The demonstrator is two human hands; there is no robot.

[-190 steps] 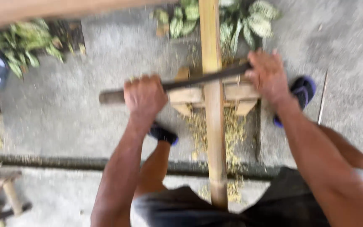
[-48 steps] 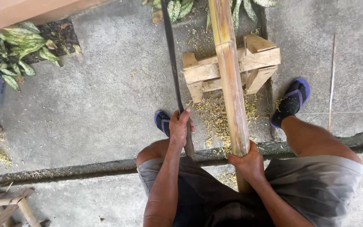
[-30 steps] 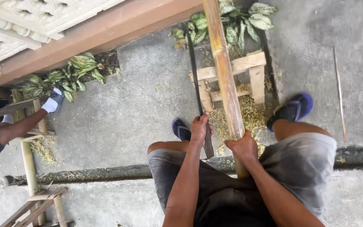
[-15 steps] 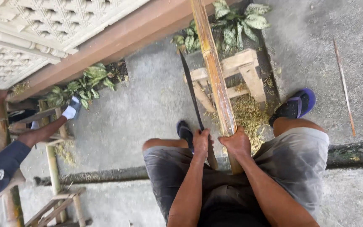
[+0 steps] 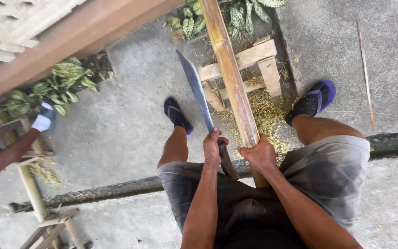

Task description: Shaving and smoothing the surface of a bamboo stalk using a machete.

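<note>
Head view looks straight down on a seated person working a long bamboo pole (image 5: 230,76). That pole runs from between the knees away over a small wooden stand (image 5: 259,64), resting across its top rail. The right hand (image 5: 260,154) is wrapped tight around the pole's near part, fingers curled over it, so most of the pole lies beyond the fist and only a short end shows behind it toward the lap. The left hand (image 5: 213,147), just beside the pole, is clenched on the handle of a machete (image 5: 198,92). Its blade rises from the fist and lies close alongside the pole, tip slanting a little away from it; whether the edge touches the pole cannot be told. Pale shavings (image 5: 266,115) litter the concrete under the pole, near the stand. Blue sandals sit either side of the pole. Well away from it, another person's foot in a white sock (image 5: 42,122) rests by leafy plants (image 5: 65,83).
</note>
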